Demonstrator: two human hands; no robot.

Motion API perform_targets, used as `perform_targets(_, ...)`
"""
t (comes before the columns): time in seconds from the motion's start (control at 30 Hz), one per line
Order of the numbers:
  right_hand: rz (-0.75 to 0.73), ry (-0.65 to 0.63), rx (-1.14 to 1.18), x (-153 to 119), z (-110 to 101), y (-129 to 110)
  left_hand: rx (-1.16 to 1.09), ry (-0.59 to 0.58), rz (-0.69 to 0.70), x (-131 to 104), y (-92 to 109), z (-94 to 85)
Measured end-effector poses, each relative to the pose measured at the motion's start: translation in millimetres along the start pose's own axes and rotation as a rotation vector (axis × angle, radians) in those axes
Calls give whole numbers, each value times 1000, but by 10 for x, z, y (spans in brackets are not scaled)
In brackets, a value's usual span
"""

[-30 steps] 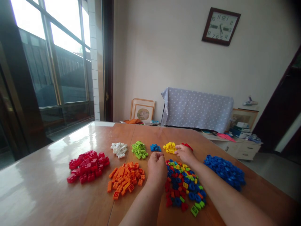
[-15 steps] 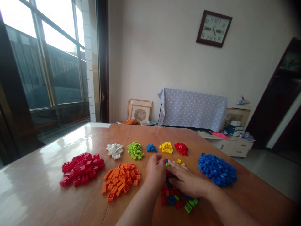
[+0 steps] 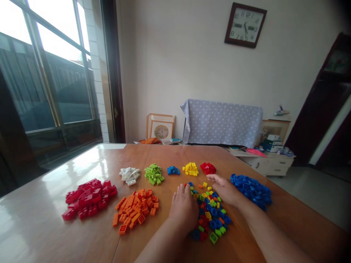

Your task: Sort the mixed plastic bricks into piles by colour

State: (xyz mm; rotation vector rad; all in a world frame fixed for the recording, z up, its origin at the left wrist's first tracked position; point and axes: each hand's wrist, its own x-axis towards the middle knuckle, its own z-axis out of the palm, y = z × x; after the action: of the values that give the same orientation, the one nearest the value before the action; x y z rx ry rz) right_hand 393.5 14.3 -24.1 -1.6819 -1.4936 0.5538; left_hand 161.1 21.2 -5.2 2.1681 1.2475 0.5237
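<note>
A mixed pile of small toy building bricks in blue, red, green, yellow and orange lies on the table between my hands. My left hand rests against the pile's left side, back up, fingers stretched forward, and covers some bricks. To the right of the pile, my right hand is turned on its side with its fingers extended and nothing visible in them. Its fingertips come near a few loose yellow bricks and lie just in front of the small red pile.
Sorted piles surround the mixed one: orange, dark red, white, lime green, small blue, yellow and large blue. All sit on the glossy wooden table.
My right hand has moved off the mixed pile to its right side, uncovering bricks there. My left hand has flattened, its fingers now reaching forward. The camera view has shifted slightly.
</note>
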Motion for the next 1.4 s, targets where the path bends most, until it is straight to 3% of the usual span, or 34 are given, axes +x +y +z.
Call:
perform_targets(0.17,-3,-57,-101,20,132,27,3,-31,63,-19,17,98)
perform_targets(0.33,-37,77,-126,-3,126,-136,-193,50,76,65,-19,119)
perform_targets(0.47,-102,93,-223,-4,159,-165,-128,108,1,78,-12,79)
perform_targets(0.6,-167,62,-436,-23,240,-205,4,37,33,14,13,55)
perform_targets(0.73,-195,-39,-503,-43,266,-265,-4,-26,112,-23,26,59)
perform_targets(0.87,-203,-63,-469,-44,274,-292,-35,1,98,4,14,59)
perform_targets(1.1,-215,10,-362,-67,254,-340,-100,184,147,34,-26,20)
perform_targets(1.27,-327,55,-251,-171,232,-495,-252,311,107,37,1,-1)
perform_targets(1.4,-424,25,-167,-258,317,-619,-427,318,85,70,12,33)
